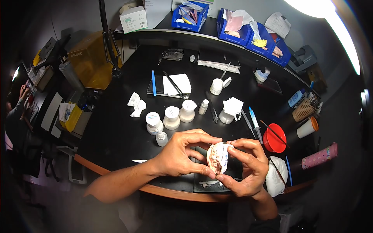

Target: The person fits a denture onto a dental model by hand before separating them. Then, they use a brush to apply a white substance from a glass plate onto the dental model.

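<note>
A dental cast (218, 158) with a row of teeth is held up over the front edge of the black table. Its left part is beige, its right part white with blue marks. My left hand (185, 154) grips the beige side between thumb and fingers. From the right, my right hand (248, 166) pinches the white side with thumb and fingertips. Both hands touch the cast at once. Below it lies a glass plate (202, 187) with bits of white material, partly hidden by the hands.
White-lidded jars (171, 118) and small bottles (161, 138) stand behind my left hand. A red bowl (274, 138), syringe (255, 121) and white bag (276, 176) are at the right. Blue bins (190, 16) line the shelf. Another person's arm (19, 103) shows far left.
</note>
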Demonstrator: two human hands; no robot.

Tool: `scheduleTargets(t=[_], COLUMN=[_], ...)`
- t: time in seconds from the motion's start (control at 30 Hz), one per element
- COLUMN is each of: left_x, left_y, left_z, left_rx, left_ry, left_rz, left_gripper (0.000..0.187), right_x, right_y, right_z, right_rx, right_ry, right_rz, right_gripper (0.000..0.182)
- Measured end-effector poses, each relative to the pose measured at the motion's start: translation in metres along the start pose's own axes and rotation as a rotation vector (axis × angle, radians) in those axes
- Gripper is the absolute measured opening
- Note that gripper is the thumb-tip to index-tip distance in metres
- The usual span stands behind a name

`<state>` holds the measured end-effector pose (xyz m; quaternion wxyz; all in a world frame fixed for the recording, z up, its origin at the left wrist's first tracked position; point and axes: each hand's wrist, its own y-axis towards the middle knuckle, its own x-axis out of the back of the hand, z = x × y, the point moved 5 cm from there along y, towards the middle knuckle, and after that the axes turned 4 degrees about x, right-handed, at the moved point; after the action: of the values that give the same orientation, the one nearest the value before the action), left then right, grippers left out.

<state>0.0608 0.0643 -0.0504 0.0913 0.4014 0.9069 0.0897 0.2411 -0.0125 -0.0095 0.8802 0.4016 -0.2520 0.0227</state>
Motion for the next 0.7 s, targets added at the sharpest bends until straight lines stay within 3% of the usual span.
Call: scheduleTargets(t=[0.7], left_x=[-0.0005], left_y=[0.0005], left_z=[0.0042], left_rx=[0.027], left_ry=[-0.080], left_rz=[0.016], left_gripper=[0.075], right_x=[-0.0007], right_y=[-0.0008], right_z=[-0.0042], right_rx=[-0.048], right_ry=[0.056], right_rz=[0.006], right_gripper=[0.060])
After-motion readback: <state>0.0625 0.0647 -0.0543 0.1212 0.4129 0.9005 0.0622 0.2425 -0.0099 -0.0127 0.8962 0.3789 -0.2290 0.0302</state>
